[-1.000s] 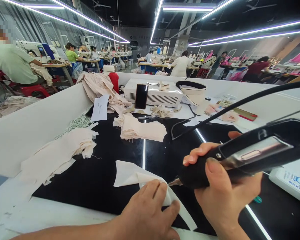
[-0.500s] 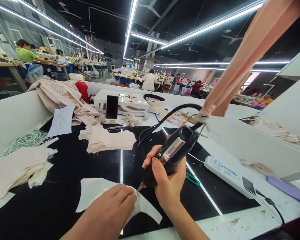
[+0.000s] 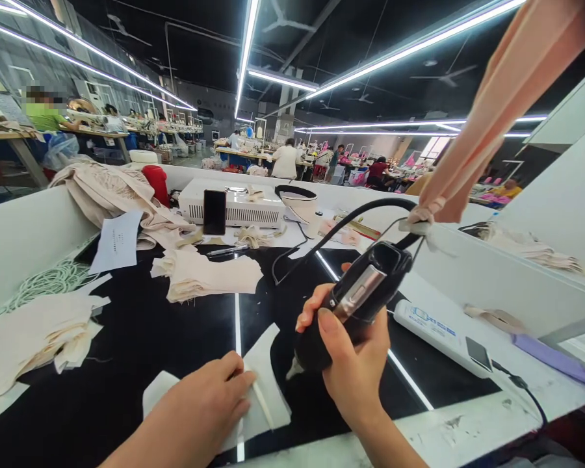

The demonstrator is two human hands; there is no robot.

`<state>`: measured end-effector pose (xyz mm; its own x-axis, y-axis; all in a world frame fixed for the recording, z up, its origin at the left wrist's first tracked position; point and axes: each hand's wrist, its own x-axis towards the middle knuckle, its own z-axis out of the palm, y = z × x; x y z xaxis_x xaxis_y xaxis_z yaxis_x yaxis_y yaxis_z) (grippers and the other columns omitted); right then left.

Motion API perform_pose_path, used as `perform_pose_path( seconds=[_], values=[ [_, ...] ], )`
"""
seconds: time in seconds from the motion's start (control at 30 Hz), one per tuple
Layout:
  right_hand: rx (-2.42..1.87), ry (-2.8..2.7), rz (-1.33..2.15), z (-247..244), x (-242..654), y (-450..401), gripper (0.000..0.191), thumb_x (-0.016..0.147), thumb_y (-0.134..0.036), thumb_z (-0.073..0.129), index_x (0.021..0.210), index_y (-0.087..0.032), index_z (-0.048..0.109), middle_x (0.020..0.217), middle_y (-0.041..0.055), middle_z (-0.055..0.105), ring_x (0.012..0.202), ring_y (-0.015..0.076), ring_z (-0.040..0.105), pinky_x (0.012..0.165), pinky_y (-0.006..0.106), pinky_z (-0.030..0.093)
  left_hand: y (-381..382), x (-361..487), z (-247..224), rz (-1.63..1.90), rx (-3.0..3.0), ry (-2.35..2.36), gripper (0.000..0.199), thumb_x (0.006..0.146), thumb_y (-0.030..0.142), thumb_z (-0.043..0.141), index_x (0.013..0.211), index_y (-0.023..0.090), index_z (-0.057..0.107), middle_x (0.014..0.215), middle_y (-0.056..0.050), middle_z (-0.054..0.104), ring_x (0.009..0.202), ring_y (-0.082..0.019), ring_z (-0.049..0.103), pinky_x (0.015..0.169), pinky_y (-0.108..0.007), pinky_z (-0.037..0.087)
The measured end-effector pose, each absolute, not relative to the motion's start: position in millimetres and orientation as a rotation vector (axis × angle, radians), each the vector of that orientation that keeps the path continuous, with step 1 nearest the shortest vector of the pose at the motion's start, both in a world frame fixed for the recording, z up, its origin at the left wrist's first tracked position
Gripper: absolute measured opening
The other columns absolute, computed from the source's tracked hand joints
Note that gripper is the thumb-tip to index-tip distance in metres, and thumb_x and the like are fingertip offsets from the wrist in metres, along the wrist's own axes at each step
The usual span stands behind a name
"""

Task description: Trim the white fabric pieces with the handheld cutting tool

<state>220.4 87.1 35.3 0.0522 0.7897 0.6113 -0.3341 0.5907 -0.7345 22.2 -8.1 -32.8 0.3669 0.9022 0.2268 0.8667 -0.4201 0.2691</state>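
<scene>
My right hand [image 3: 353,367] is wrapped round a black corded hand tool [image 3: 316,338] with a metal panel and a pointed tip. The tip hangs in the air just right of a cut piece of white fabric [image 3: 270,367], apart from it. On that fabric lies my left hand [image 3: 212,396], its thumb and fingers pinched at a raised fold near the middle. Part of the piece is hidden under this hand. A knotted pink cloth strip [image 3: 463,143] holds the tool up from above, and a thick black cable curves from its back end.
Stacks of cut cream fabric [image 3: 214,276] and more pieces [image 3: 43,331] lie on the black table top. A phone [image 3: 215,212] leans on a white vented box [image 3: 258,211]. To the right is a white power strip [image 3: 443,338]. Mint cord [image 3: 53,279] lies left.
The tool's tip has left the fabric and moved right with my right hand. My left hand has shifted slightly left, and the fabric is turned, its right part now pointing up and away.
</scene>
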Motion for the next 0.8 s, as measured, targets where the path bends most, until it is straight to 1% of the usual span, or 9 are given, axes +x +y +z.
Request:
perform_pose_path(
  seconds=[0.07, 0.13, 0.2, 0.27, 0.33, 0.43, 0.53, 0.63, 0.8],
  values=[
    [-0.485, -1.241, 0.904, 37, 225, 84, 0.021, 0.098, -0.022, 0.086, 0.110, -0.029, 0.070, 0.093, -0.0045, 0.076, 0.064, 0.0133, 0.073, 0.059, 0.027, 0.066, -11, 27, -13, 0.349, 2.388, 1.658, 0.028, 0.107, 0.006, 0.064, 0.124, 0.024, 0.077, 0.107, 0.001, 0.073, 0.080, -0.015, 0.077, 0.071, -0.025, 0.056],
    [-0.511, -1.236, 0.907, 38, 231, 80, 0.024, 0.097, -0.025, 0.089, 0.113, -0.029, 0.071, 0.092, -0.0036, 0.076, 0.065, 0.0146, 0.073, 0.059, 0.028, 0.067, -13, 31, 0, 0.294, 2.347, 1.684, 0.021, 0.110, 0.009, 0.063, 0.113, 0.024, 0.078, 0.101, 0.002, 0.072, 0.074, -0.014, 0.075, 0.066, -0.026, 0.052],
    [-0.519, -1.224, 0.911, 39, 236, 76, 0.036, 0.095, -0.029, 0.093, 0.124, -0.031, 0.073, 0.090, -0.0032, 0.076, 0.065, 0.0158, 0.073, 0.058, 0.029, 0.067, -13, 33, 5, 0.313, 2.389, 1.701, 0.019, 0.112, 0.012, 0.062, 0.105, 0.023, 0.076, 0.092, 0.002, 0.069, 0.071, -0.016, 0.072, 0.062, -0.027, 0.050],
    [-0.513, -1.208, 0.921, 42, 239, 73, 0.046, 0.094, -0.035, 0.097, 0.133, -0.032, 0.072, 0.089, -0.0028, 0.077, 0.064, 0.0166, 0.073, 0.057, 0.030, 0.068, -12, 34, 4, 0.358, 2.453, 1.716, 0.021, 0.113, 0.011, 0.060, 0.102, 0.022, 0.074, 0.089, 0.002, 0.068, 0.072, -0.017, 0.069, 0.063, -0.027, 0.050],
    [-0.500, -1.202, 0.934, 44, 242, 69, 0.049, 0.093, -0.039, 0.099, 0.134, -0.032, 0.072, 0.088, -0.0025, 0.077, 0.064, 0.0170, 0.073, 0.057, 0.031, 0.069, -12, 34, 2, 0.421, 2.530, 1.701, 0.023, 0.113, 0.007, 0.057, 0.104, 0.021, 0.073, 0.091, 0.000, 0.069, 0.077, -0.017, 0.069, 0.068, -0.026, 0.055],
    [-0.495, -1.197, 0.927, 45, 243, 65, 0.050, 0.092, -0.041, 0.100, 0.134, -0.032, 0.073, 0.086, -0.0021, 0.078, 0.062, 0.0178, 0.073, 0.054, 0.032, 0.068, -10, 34, -1, 0.531, 2.681, 1.569, 0.026, 0.110, 0.001, 0.055, 0.114, 0.019, 0.074, 0.099, -0.003, 0.072, 0.087, -0.019, 0.071, 0.080, -0.029, 0.061],
    [-0.522, -1.179, 0.886, 43, 242, 64, 0.053, 0.091, -0.040, 0.101, 0.136, -0.033, 0.073, 0.086, -0.0016, 0.077, 0.062, 0.0188, 0.073, 0.051, 0.032, 0.066, -10, 35, -3, 0.638, 2.777, 1.395, 0.029, 0.110, -0.001, 0.053, 0.119, 0.018, 0.072, 0.107, -0.005, 0.075, 0.097, -0.020, 0.073, 0.089, -0.031, 0.063],
    [-0.555, -1.162, 0.873, 42, 244, 63, 0.058, 0.091, -0.042, 0.102, 0.140, -0.034, 0.073, 0.087, -0.0010, 0.077, 0.062, 0.0196, 0.072, 0.048, 0.032, 0.063, -10, 37, -5, 0.743, 2.846, 1.184, 0.028, 0.116, 0.001, 0.048, 0.122, 0.015, 0.072, 0.110, -0.005, 0.077, 0.102, -0.019, 0.074, 0.095, -0.029, 0.063],
    [-0.565, -1.139, 0.899, 43, 244, 60, 0.056, 0.089, -0.045, 0.103, 0.135, -0.032, 0.073, 0.084, -0.0019, 0.076, 0.059, 0.0187, 0.072, 0.049, 0.032, 0.065, -8, 43, -9, 0.750, 2.924, 1.020, 0.025, 0.123, 0.009, 0.048, 0.122, 0.012, 0.073, 0.107, -0.006, 0.079, 0.103, -0.018, 0.076, 0.100, -0.030, 0.064]
  ],
)
